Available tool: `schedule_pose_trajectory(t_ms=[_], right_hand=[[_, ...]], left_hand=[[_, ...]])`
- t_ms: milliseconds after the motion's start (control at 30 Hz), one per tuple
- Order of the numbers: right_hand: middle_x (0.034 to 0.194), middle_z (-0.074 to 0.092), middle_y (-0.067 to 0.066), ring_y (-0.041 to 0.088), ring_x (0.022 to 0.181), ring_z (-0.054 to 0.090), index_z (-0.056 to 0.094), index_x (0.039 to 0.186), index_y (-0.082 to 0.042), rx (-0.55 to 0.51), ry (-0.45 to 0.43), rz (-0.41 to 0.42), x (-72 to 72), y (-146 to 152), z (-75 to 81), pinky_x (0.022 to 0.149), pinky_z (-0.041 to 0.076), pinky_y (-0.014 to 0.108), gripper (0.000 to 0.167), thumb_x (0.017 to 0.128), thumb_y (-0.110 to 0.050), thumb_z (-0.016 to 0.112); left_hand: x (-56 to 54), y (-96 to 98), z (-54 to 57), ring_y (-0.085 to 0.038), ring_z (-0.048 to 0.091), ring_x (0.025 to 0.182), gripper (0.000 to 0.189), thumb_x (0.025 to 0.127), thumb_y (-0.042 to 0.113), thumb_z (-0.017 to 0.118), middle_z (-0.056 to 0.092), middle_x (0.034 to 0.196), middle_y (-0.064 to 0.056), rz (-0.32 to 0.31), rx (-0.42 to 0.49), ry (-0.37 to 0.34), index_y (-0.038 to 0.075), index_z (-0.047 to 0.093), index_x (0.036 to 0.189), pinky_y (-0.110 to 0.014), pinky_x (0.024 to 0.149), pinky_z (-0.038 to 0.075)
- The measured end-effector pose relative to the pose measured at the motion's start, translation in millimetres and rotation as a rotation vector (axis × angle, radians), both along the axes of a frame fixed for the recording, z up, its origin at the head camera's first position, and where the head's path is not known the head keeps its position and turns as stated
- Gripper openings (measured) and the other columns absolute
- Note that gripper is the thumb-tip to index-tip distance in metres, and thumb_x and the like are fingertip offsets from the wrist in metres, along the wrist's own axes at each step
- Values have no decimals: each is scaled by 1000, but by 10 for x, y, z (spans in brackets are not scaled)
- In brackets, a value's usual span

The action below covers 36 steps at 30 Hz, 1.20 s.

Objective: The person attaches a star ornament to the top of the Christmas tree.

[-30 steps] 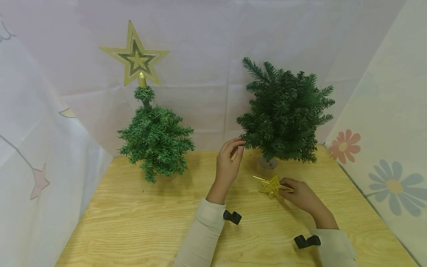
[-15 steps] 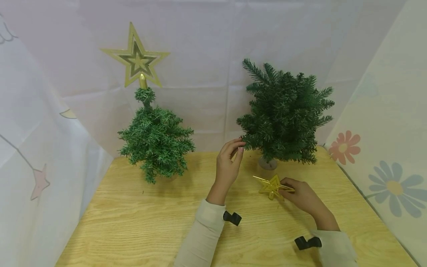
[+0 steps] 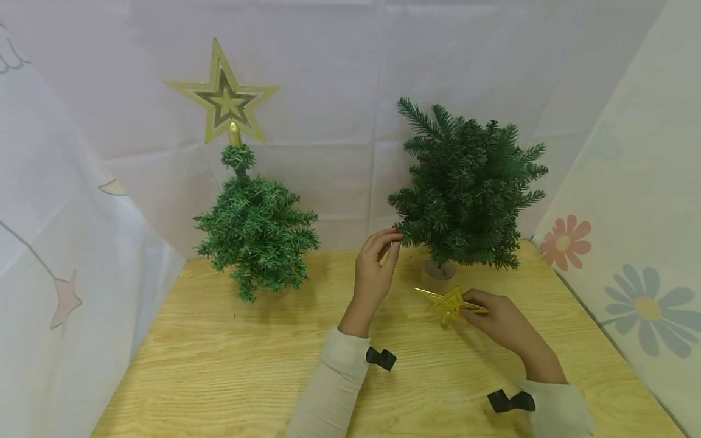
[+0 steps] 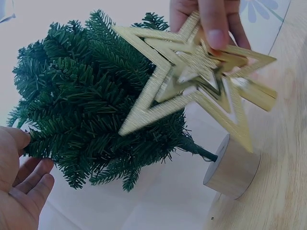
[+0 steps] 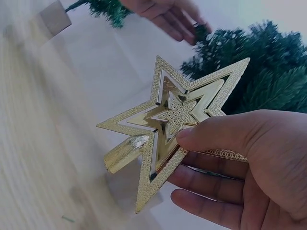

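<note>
A gold star tree topper (image 3: 448, 305) is held by my right hand (image 3: 504, 322), low over the table in front of the dark green Christmas tree (image 3: 465, 188). In the right wrist view the thumb lies on the star's face (image 5: 177, 115), with the fingers behind it; its short hollow socket (image 5: 124, 153) points down and left. My left hand (image 3: 373, 267) is at the tree's lower left branches. Its fingers (image 4: 36, 179) are loosely bent and touch the branch tips; no firm grip shows. The tree stands on a round wooden base (image 4: 232, 167).
A lighter green tree (image 3: 257, 234) stands on the left of the wooden table (image 3: 235, 365), a gold star (image 3: 226, 97) on its top. Pale cloth hangs behind and at both sides, printed with flowers (image 3: 646, 307) on the right.
My right hand has shifted slightly right, with the star turning a little in its grip. The left hand and both trees stay where they were.
</note>
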State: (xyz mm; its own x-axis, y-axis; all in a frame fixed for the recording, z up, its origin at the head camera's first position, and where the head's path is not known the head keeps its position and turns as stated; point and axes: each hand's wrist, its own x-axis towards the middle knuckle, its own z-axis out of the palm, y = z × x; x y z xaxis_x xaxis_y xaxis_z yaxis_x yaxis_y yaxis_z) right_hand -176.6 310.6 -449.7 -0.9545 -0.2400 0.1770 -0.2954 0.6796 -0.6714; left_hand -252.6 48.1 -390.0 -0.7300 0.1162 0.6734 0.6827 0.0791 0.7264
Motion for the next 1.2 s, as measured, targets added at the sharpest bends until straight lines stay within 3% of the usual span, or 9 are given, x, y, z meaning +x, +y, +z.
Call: schedule_pose_trajectory(t_ms=[333, 933, 1200], right_hand=[[105, 67, -10, 19, 98, 68, 65, 109, -24, 41, 88, 8, 135, -26, 248, 79, 57, 34, 14, 95, -27, 66], [111, 69, 8, 22, 91, 69, 66, 118, -13, 84, 220, -38, 309, -80, 506, 73, 58, 38, 27, 94, -25, 68], [104, 68, -5, 16, 92, 69, 64, 111, -21, 21, 278, -69, 337, -106, 541, 74, 58, 34, 21, 91, -18, 71]], left_hand=[[4, 1, 4, -39, 52, 120, 20, 97, -5, 53, 53, 128, -28, -10, 12, 19, -11, 63, 114, -47, 99, 46], [-12, 7, -16, -34, 53, 121, 19, 97, -5, 54, 54, 128, -24, 16, -2, 17, -9, 63, 113, -34, 100, 45], [-4, 11, -4, -35, 54, 120, 18, 96, -7, 54, 54, 126, -26, 2, 7, 19, -10, 63, 112, -40, 99, 46]])
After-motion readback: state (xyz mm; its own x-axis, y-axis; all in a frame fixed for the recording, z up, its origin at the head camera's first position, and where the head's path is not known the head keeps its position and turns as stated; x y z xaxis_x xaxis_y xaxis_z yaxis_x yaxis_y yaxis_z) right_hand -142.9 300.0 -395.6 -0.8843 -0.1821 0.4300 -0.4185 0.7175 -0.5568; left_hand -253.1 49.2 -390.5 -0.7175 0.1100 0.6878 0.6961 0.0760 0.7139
